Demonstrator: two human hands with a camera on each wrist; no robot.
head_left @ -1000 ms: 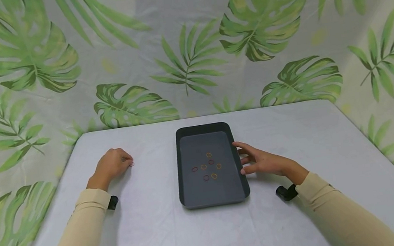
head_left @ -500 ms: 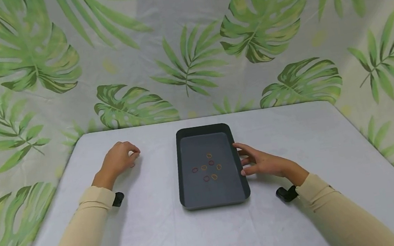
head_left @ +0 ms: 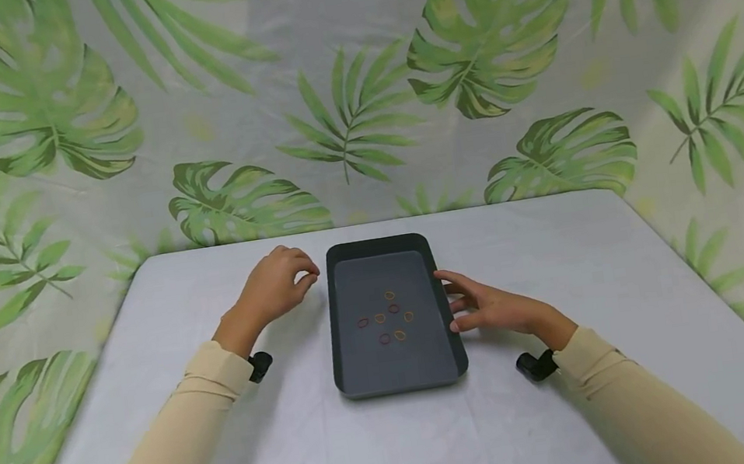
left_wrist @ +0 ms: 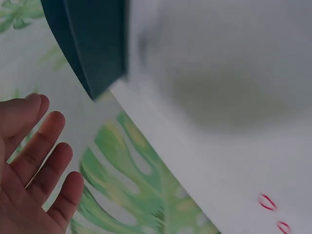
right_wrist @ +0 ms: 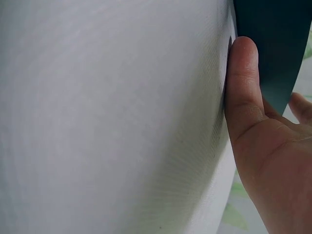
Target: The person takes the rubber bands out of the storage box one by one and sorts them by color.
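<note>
A dark grey rectangular tray (head_left: pixel 400 365) lies on the white table, with several small red and yellow rubber bands (head_left: pixel 379 319) scattered over its floor. My left hand (head_left: pixel 273 286) hovers just left of the tray's far left side. Its thumb and index finger meet at the tips; whether a band is between them is too small to see. In the left wrist view, the other fingers (left_wrist: pixel 53 168) are loosely extended. My right hand (head_left: pixel 495 307) rests against the tray's right side with fingers spread. The thumb (right_wrist: pixel 243 73) lies straight along the outer wall in the right wrist view.
Two red rubber bands (left_wrist: pixel 267 202) lie on the table in the left wrist view; in the head view the left hand and wrist appear to cover them. A leaf-print cloth (head_left: pixel 347 125) hangs behind the table's far edge. Each wrist carries a small black camera (head_left: pixel 536 365).
My left hand has lifted from the left part of the table and moved right, up to the tray's left side. My right hand stays on the tray, which has not moved on the table.
</note>
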